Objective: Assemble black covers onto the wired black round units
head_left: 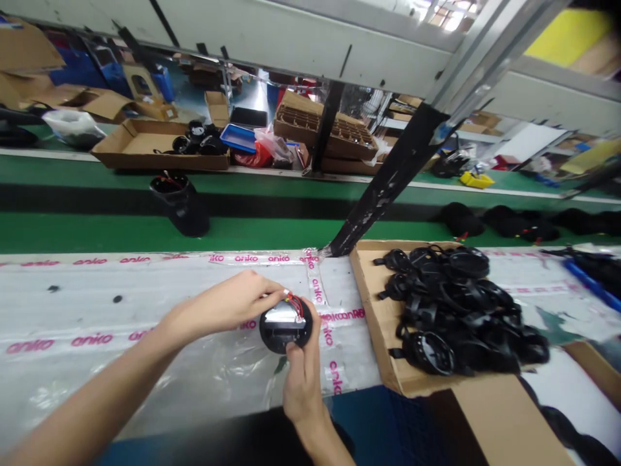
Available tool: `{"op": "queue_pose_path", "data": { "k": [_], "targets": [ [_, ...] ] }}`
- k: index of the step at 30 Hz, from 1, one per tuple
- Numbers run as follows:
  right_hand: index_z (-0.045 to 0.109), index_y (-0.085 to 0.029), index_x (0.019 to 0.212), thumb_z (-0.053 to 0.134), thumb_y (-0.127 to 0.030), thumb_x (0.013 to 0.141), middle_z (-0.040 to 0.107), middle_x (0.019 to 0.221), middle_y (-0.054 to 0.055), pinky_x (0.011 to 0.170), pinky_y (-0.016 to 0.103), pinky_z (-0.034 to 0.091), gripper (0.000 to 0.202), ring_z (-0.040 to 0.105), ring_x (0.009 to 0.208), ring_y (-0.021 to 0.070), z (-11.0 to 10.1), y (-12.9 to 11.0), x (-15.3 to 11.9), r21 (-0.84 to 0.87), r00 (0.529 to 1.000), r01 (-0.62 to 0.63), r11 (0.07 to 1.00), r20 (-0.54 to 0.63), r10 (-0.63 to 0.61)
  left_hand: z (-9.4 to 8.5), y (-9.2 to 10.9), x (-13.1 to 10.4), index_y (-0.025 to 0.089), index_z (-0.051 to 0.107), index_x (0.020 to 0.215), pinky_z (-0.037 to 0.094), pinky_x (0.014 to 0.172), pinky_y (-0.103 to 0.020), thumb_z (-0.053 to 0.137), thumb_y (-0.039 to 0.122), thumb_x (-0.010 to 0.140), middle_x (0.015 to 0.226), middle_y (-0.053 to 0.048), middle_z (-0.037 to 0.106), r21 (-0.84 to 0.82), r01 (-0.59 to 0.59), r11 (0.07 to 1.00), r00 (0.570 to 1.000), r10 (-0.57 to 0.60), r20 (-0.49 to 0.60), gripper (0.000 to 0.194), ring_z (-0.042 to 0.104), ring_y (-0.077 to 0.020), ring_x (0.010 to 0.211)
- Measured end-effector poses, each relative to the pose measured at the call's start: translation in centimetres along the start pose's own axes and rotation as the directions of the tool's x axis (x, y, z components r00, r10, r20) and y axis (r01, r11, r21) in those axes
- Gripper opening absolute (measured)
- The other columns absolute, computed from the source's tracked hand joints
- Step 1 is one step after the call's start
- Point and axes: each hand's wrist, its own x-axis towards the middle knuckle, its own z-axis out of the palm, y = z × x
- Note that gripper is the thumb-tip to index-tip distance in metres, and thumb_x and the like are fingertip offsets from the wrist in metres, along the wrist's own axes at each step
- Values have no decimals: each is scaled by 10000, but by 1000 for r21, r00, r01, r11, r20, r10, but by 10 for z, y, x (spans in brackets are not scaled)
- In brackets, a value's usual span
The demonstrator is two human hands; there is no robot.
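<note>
A round black housing (274, 343) with a shiny rectangular insert faces up above the plastic-covered bench. My right hand (305, 382) grips it from below and from the right side, the thumb pressed on its lower edge. Red and black wires (297, 304) rise out of the housing's top. At their end, my left hand (242, 301) pinches a small pale connector (286, 294) between thumb and fingertips; the fingers partly cover it.
A cardboard tray (366, 310) piled with black strapped parts (451, 304) stands on the right. Behind the bench runs a green conveyor belt (252, 230) carrying a black cylindrical part (182, 204). A slanted black post (383, 188) rises near the tray. Open cardboard boxes (140, 145) line the far shelf.
</note>
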Motion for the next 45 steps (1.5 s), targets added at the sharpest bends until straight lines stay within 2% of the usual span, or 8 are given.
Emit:
{"op": "queue_pose_path", "data": {
  "k": [5, 9, 14, 19, 26, 33, 36, 45],
  "targets": [
    [302, -226, 1702, 493, -245, 1015, 433, 1722, 120, 1328, 522, 386, 713, 441, 1597, 286, -22, -11, 7, -51, 985, -57, 997, 163, 64, -13, 11, 13, 213, 582, 595, 239, 508, -341, 599, 270, 1019, 540, -4, 574, 314, -155, 937, 988, 137, 77, 428, 451, -156, 428],
    [589, -254, 1556, 645, -315, 936, 622, 1590, 90, 1247, 529, 482, 625, 572, 1494, 313, -108, -28, 39, -377, 930, 97, 921, 363, 51, -6, 5, 18, 226, 522, 557, 182, 504, -369, 657, 237, 994, 499, 4, 529, 357, -217, 909, 974, 226, 16, 458, 418, -165, 394],
    [721, -201, 828, 587, -425, 890, 727, 881, 158, 903, 580, 552, 268, 694, 915, 374, -232, -22, 85, -884, 986, -155, 440, -167, 11, 7, -4, -4, 253, 760, 917, 422, 607, -314, 563, 311, 1091, 822, -10, 790, 329, -133, 935, 966, 197, -170, 269, 711, -217, 661],
    [679, -219, 754, 617, -562, 815, 642, 882, 170, 911, 638, 480, 353, 611, 965, 419, -269, 9, 97, -920, 970, -222, 322, -243, -25, 39, 0, -35, 237, 646, 850, 421, 701, -327, 668, 276, 1045, 770, 14, 658, 282, -98, 954, 712, 266, -650, 200, 610, -194, 726],
    [727, -211, 883, 636, -764, 857, 610, 1372, 211, 897, 523, 601, 561, 679, 1037, 328, -265, -16, 92, -836, 959, -66, 544, -204, -198, 80, 10, -28, 221, 730, 1009, 332, 793, -396, 763, 380, 1003, 890, -51, 640, 468, 41, 883, 667, 325, -671, 162, 554, -252, 850],
    [696, -236, 967, 639, -295, 1001, 568, 1561, 160, 1103, 617, 592, 88, 660, 1368, 373, -158, 9, 54, -651, 946, 269, 710, 319, -66, 102, 21, -9, 214, 689, 1003, 337, 963, -503, 743, 453, 1008, 1087, -112, 675, 420, 102, 902, 615, 275, -739, 244, 601, -335, 1032],
    [700, -221, 1148, 617, -89, 878, 540, 1609, 188, 1130, 662, 574, 312, 599, 1448, 430, -124, 36, 33, -698, 902, 319, 641, 431, 19, 107, 20, -5, 230, 649, 1029, 349, 1019, -485, 707, 279, 1045, 1043, -58, 741, 369, 1, 929, 600, 295, -744, 77, 656, -289, 1044],
    [548, -242, 1522, 738, -253, 887, 635, 1518, 157, 1202, 624, 501, 663, 627, 1405, 370, -119, 23, 55, -507, 924, 55, 861, 353, 149, 102, 11, -7, 264, 648, 1009, 425, 996, -414, 805, 297, 994, 991, 40, 795, 20, -105, 994, 635, 83, -768, 161, 762, -222, 990]
  ]
}}
